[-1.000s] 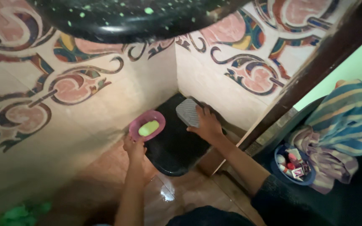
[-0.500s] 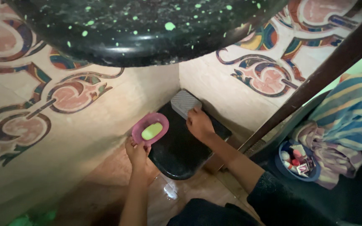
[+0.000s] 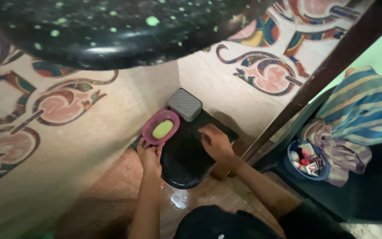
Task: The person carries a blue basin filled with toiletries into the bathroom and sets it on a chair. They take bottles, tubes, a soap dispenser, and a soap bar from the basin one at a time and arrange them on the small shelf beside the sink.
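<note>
From up here my left hand (image 3: 149, 155) has its fingers pinched on the near rim of the pink dish (image 3: 160, 127) — a green soap (image 3: 162, 129) sits in the middle of it, just past my fingertips. The dish looks tilted, its far end over the black shelf (image 3: 186, 155) in the tiled corner. My right hand (image 3: 216, 142) is flat on that shelf, fingers spread and loose, gripping nothing. Beyond the dish, close to touching its far edge, there's a grey ribbed box (image 3: 185, 104) tucked against the wall. A big black speckled basin (image 3: 111, 26) hangs over everything. Off to the right of my right arm — well apart — a blue bowl (image 3: 307, 160) of small bits sits by a striped cloth (image 3: 363, 115).
</note>
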